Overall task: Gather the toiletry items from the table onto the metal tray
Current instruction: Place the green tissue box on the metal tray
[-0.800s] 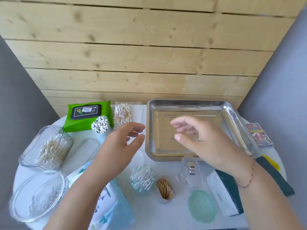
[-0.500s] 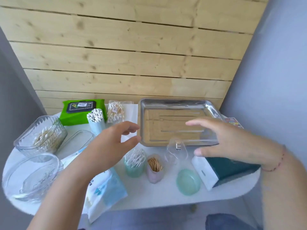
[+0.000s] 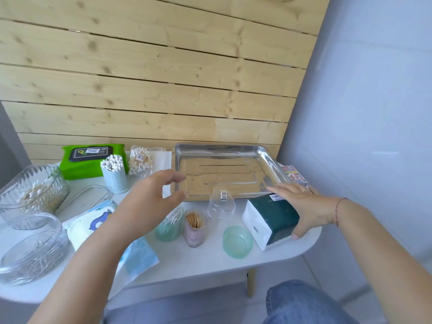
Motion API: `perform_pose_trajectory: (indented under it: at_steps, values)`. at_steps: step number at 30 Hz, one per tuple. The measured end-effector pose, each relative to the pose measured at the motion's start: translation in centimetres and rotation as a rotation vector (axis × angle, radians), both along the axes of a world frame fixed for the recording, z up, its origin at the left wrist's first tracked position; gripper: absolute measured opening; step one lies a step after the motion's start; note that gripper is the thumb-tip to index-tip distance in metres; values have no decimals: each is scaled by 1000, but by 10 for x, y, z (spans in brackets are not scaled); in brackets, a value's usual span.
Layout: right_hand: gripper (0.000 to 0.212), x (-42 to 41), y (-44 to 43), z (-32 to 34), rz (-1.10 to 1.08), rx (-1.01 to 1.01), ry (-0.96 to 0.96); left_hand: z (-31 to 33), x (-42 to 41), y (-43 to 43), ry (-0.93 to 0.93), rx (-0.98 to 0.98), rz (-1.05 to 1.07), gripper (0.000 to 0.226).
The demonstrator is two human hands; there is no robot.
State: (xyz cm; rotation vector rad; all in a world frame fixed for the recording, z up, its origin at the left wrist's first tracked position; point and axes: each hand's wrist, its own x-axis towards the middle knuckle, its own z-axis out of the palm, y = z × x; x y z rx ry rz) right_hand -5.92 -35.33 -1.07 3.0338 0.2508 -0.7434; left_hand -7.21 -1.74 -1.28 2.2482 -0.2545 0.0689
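Note:
The metal tray (image 3: 224, 149) stands at the back right of the white table (image 3: 205, 258) and holds nothing. A dark green and white tissue pack (image 3: 268, 218) lies in front of its right corner. My right hand (image 3: 304, 206) lies over the pack's right end, fingers along the far side and thumb at the near edge. My left hand (image 3: 152, 199) hovers open above a green cup of cotton swabs (image 3: 169, 226), next to a pink toothpick holder (image 3: 195, 228). A clear plastic case (image 3: 221, 203) and a green lid (image 3: 237, 242) sit nearby.
At the back left are a green wipes pack (image 3: 91, 163), a bag of cotton swabs (image 3: 140, 160) and a blue cup of swabs (image 3: 114, 175). A clear swab box (image 3: 32, 192), a glass bowl (image 3: 30, 249) and a blue-white pack (image 3: 98, 220) fill the left. A colourful small box (image 3: 294, 175) lies right of the tray.
My right hand has dropped from above the tray's front edge onto the tissue pack's right end. My left hand has hardly moved. The view has pulled back and tilted up.

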Motion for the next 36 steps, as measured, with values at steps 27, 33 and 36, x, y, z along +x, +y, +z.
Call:
perform_pose_trajectory:
  at_steps: [27,33,36]
  values:
    - [101,-41,-61,55,-274,911,-242,52,16,-166,-219,490,-398,91]
    - [105,60,22,76,-186,1025,-378,82,97,-78,-9,261,-297,100]
    - [105,109,62,52,-200,1053,-287,61,134,-50,91,353,-229,102]
